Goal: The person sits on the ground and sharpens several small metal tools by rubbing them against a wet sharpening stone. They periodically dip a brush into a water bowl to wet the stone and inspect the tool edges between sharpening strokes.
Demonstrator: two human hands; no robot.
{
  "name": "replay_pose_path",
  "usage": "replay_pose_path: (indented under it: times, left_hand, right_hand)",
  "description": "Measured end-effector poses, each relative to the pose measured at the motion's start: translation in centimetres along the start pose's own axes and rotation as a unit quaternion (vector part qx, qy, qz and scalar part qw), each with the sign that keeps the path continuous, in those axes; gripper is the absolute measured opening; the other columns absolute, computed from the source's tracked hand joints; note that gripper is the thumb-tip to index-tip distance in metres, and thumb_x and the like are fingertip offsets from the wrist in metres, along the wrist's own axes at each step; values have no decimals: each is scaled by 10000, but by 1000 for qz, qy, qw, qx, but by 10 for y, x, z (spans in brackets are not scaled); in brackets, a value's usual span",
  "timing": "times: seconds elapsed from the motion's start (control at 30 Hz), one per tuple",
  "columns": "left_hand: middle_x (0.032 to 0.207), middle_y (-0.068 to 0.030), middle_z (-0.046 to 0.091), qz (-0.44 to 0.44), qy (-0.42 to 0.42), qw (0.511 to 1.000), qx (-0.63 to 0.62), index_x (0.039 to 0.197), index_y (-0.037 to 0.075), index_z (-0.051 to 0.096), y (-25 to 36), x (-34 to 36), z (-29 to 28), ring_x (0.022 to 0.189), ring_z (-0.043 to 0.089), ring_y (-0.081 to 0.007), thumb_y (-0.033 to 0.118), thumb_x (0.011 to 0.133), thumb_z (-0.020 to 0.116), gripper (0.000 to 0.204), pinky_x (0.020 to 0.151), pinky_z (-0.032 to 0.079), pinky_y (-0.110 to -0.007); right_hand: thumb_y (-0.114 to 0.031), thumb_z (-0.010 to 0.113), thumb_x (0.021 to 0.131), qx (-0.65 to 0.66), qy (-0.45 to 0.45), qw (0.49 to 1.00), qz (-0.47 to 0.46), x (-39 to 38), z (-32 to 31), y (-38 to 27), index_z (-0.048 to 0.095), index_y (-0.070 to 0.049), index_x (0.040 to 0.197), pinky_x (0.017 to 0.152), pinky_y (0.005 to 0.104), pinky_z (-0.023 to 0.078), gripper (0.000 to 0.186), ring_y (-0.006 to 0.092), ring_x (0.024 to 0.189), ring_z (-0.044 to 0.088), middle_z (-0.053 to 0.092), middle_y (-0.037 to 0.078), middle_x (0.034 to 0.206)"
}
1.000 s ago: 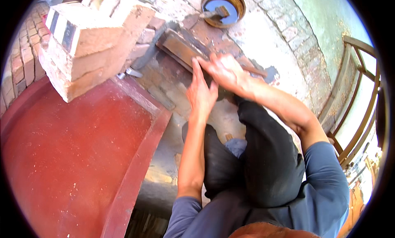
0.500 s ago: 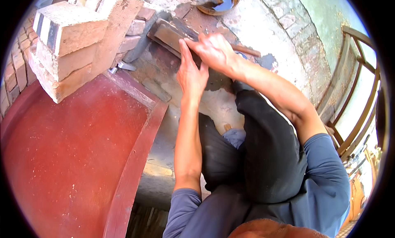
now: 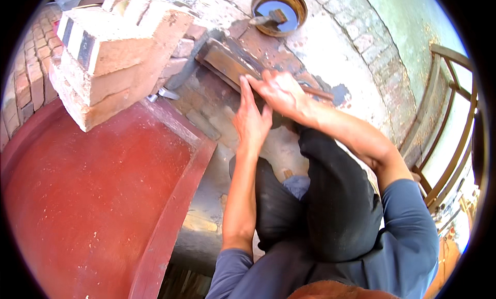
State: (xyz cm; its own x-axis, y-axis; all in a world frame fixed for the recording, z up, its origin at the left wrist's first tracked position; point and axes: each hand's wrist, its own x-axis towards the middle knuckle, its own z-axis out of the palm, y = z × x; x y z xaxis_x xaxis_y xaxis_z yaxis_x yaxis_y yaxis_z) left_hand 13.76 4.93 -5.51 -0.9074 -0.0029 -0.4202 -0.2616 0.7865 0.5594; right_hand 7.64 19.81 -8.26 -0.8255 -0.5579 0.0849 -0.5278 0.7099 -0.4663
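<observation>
Oblong brown block (image 3: 225,61): lying aslant at ground level on patchy paving (image 3: 204,123), far end toward the brick stack (image 3: 119,66), near end under both hands.

Right hand (image 3: 281,92): over the block's near end, fingers bent; anything gripped underneath hidden, so impossible to tell whether clenched on something.

Left hand (image 3: 250,123): fingers stretched out and together, tips meeting the right fingertips near the block's edge; hold, if any, not visible.

Brown bar (image 3: 319,93): just beyond the right hand; connection unclear.

Handling, by judgement: probably best with even pressure from both hands, wrists level, movement along the block's length, fingertips clear of its face, no rocking of the block.

Round basin (image 3: 279,33): beyond the block; bluish liquid inside, brush (image 3: 279,17) in it.

Outlying: red panel (image 3: 119,195), left; wooden frame (image 3: 450,55), far right.
</observation>
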Motion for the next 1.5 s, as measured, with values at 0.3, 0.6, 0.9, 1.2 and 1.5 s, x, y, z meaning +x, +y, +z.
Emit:
replay_pose_path:
  times: [0.3, 0.6, 0.9, 1.2, 1.5]
  left_hand:
    - [1565, -275, 549, 10, 20, 1000, -7, 1713, 44, 197, -2, 14, 0, 1284, 639, -494, 254, 881, 801, 1049, 1026, 552, -519]
    - [1598, -271, 514, 10, 29, 999, -13, 1715, 51, 198, -3, 14, -4, 1306, 627, -485, 240, 882, 805, 1048, 1019, 552, -521]
    - [1650, -232, 479, 11, 23, 998, -64, 1679, 68, 326, 9, 30, -15, 1476, 512, -430, 182, 945, 747, 854, 1195, 442, -456]
    - [1218, -220, 718, 183, 131, 968, 109, 1524, 3, 473, -113, 70, 8, 1049, 722, -404, 214, 982, 747, 643, 879, 578, -498]
    - [1432, -230, 679, 157, 118, 974, 112, 1684, 124, 362, -133, 72, 16, 1233, 701, -406, 300, 979, 782, 839, 956, 573, -483]
  right_hand:
    - [-131, 685, 878, 8, 34, 999, 0, 12, 2, 4, 707, -32, 1117, 547, 457, 572, 259, 360, 652, 725, 672, 202, 758]
    - [-137, 680, 905, 25, 45, 999, -2, 13, 9, 3, 700, -40, 1141, 538, 453, 573, 256, 364, 690, 745, 666, 204, 771]
    - [-199, 707, 876, 75, 3, 997, 29, 31, 10, 4, 739, -71, 878, 622, 478, 583, 131, 328, 755, 741, 696, 162, 775]
    - [-258, 663, 845, 69, 183, 981, -2, 42, 72, -9, 708, -127, 784, 528, 462, 473, 151, 266, 635, 668, 663, 48, 661]
    - [-311, 720, 731, 0, 184, 982, 46, 68, 93, -11, 734, -113, 679, 454, 468, 457, 205, 264, 565, 692, 692, 37, 610]
